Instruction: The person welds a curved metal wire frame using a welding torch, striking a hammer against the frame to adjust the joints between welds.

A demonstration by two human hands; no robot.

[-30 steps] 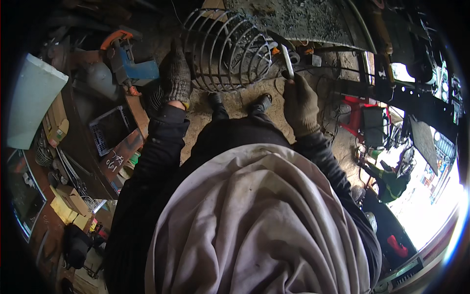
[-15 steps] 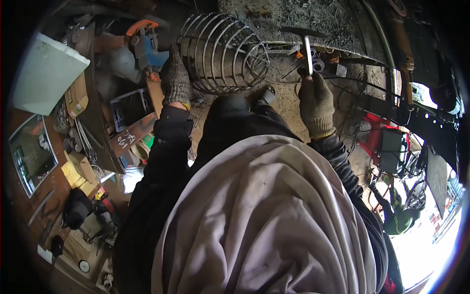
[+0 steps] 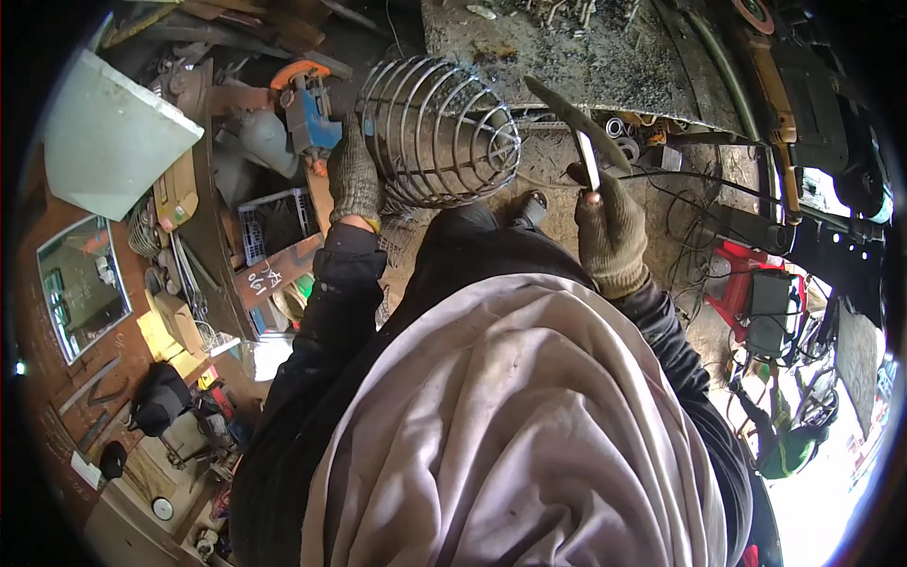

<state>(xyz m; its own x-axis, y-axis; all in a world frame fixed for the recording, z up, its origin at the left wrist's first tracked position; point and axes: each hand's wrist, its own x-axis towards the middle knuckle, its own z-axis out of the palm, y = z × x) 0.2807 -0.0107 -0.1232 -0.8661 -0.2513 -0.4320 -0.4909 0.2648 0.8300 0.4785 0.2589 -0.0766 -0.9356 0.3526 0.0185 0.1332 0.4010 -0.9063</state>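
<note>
A cage of bent steel rods (image 3: 439, 132), its rings narrowing toward the right end, hangs above the floor in front of me. My left hand (image 3: 351, 180), in a dirty knitted glove, is closed on the cage's wide left end; its fingertips are partly hidden behind the rods. My right hand (image 3: 612, 231), gloved alike, is wrapped round the pale metal handle of a chipping hammer (image 3: 567, 109). The hammer's long, narrow dark head slants in the air to the right of the cage, apart from it.
Beyond the cage stands a grimy metal-topped bench (image 3: 529, 47) with small metal bits on it. A blue and orange tool (image 3: 310, 113) lies by my left hand. Cables and a red stool (image 3: 732, 288) bearing a dark box are on the right. A framed mirror (image 3: 85, 288) lies far left.
The hammer has turned in my right hand: its head, level before, now slants down to the right. My left hand keeps hold of the cage, and the whole view has shifted slightly.
</note>
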